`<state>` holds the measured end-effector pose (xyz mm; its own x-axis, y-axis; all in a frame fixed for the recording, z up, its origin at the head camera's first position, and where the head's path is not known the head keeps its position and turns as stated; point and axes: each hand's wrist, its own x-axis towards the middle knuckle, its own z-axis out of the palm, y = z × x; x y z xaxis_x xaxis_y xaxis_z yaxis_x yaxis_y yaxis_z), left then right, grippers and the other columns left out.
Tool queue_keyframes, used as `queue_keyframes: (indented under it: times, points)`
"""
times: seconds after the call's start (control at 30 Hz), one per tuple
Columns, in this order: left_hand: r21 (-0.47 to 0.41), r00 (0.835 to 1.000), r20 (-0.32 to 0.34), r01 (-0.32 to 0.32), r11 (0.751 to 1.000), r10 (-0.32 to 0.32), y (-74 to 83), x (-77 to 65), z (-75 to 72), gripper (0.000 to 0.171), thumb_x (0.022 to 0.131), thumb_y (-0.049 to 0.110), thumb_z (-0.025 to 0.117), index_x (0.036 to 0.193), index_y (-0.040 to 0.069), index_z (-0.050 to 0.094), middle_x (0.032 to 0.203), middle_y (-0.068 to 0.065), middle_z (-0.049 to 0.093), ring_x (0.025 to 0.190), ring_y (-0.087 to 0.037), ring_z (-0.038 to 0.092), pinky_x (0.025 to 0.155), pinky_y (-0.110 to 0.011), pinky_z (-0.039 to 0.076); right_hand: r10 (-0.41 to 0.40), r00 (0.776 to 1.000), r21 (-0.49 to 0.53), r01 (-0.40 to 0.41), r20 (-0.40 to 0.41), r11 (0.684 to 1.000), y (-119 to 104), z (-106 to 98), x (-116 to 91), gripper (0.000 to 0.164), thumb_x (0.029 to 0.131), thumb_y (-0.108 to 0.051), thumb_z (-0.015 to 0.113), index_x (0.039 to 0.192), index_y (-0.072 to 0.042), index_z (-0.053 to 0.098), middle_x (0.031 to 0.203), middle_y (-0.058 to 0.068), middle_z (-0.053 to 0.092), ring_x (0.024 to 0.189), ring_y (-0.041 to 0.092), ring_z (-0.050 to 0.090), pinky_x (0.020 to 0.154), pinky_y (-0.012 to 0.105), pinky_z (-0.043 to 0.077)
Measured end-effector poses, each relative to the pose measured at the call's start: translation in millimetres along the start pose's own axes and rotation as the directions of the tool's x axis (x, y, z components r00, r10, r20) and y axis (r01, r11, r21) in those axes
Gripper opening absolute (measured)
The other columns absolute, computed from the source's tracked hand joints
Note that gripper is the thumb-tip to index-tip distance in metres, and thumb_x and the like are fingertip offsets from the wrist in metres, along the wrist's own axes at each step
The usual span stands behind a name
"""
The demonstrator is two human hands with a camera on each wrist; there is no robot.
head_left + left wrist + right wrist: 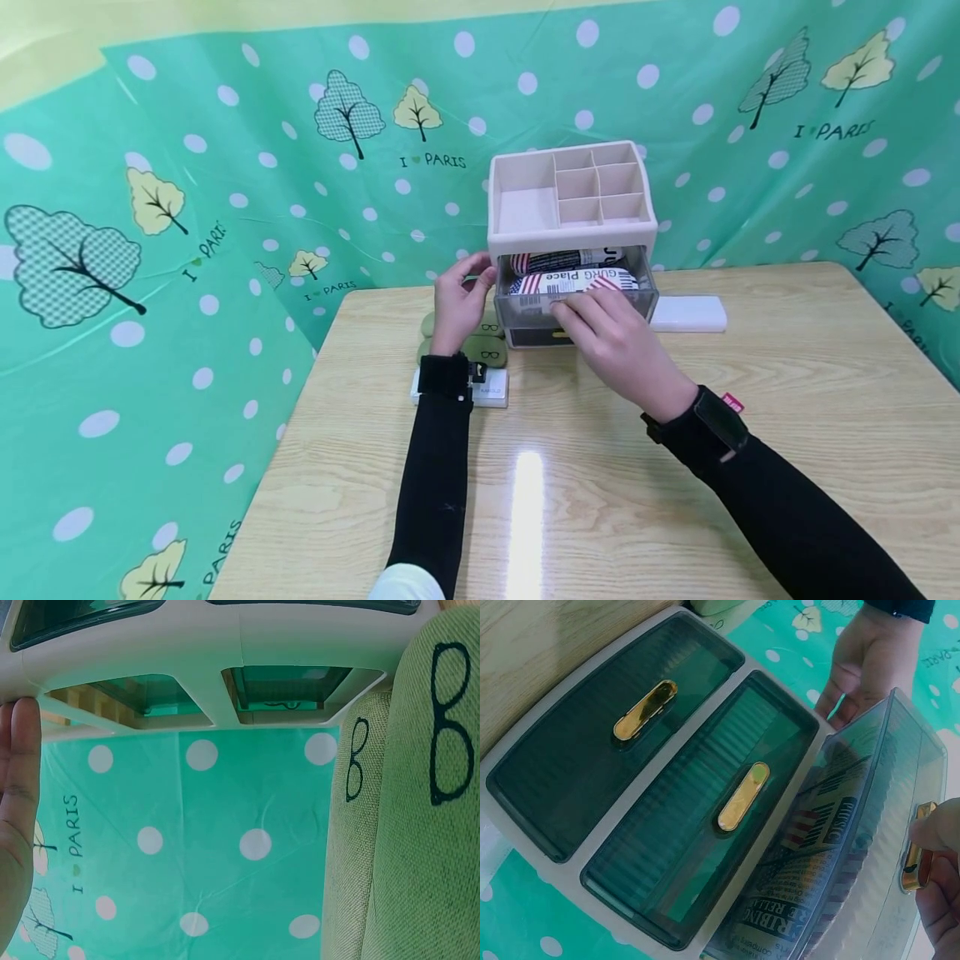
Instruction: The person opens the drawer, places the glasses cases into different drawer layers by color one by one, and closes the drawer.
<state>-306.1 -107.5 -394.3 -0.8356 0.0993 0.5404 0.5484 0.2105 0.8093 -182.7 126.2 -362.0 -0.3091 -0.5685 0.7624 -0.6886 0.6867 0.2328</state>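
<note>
Black sleeves (795,517) nearest the lens, reaching over a wood-grain counter (615,508) to a white organiser (573,237). Top drawer (525,315) sits pulled out at the organiser's front; lower drawers (577,772) look closed. Right grip (618,342) narrow, thumb and fingers pinching the gold handle (913,877). Left grip (459,304) holds nothing; in its wrist view, fairly straight fingers touch the organiser's side. Two printed bundles (573,281), apparently soft, lie in the top drawer, one behind the other. Handling, by judgement: drawer looks like thin clear plastic, stiff but light, perhaps brittle if knocked; bundles should add modest weight. Smooth walls likely slippery, so the handle is the best hold, taken near mid-length and moved straight in line with the case, since a sideways pull could bind it. Organiser seems light too, liable to skid or tip with a drawer out; fingers laid on its side wall make a sound brace. To its left, green cases (487,352) and a white box (492,390); to its right, a white slab (693,314).
</note>
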Motion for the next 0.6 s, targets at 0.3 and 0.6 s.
queue_keyframes:
  times: [0.3,0.6]
  points:
    - [0.025,1.000,-0.010,0.024,0.999,-0.024,24.4,-4.8,1.7,0.030,0.099,0.011,0.065,0.123,-0.006,0.067,0.113,-0.023,0.070,0.103,-0.033,0.066,0.091,-0.049,0.059,0.010,1.000,-0.011,-0.010,0.027,1.000,6,5,4,0.021,0.099,0.008,0.053,0.115,0.009,0.067,0.106,0.022,0.065,0.094,0.037,0.059,0.091,0.047,0.053]
    - [0.041,1.000,-0.007,0.010,0.999,-0.010,33.2,-7.4,0.4,0.029,0.099,0.011,0.064,0.122,-0.007,0.068,0.111,-0.023,0.070,0.102,-0.032,0.066,0.089,-0.038,0.061,0.028,1.000,-0.004,-0.028,-0.002,1.000,14,13,5,0.020,0.096,0.010,0.057,0.113,0.009,0.068,0.104,0.022,0.065,0.094,0.037,0.059,0.089,0.047,0.054]
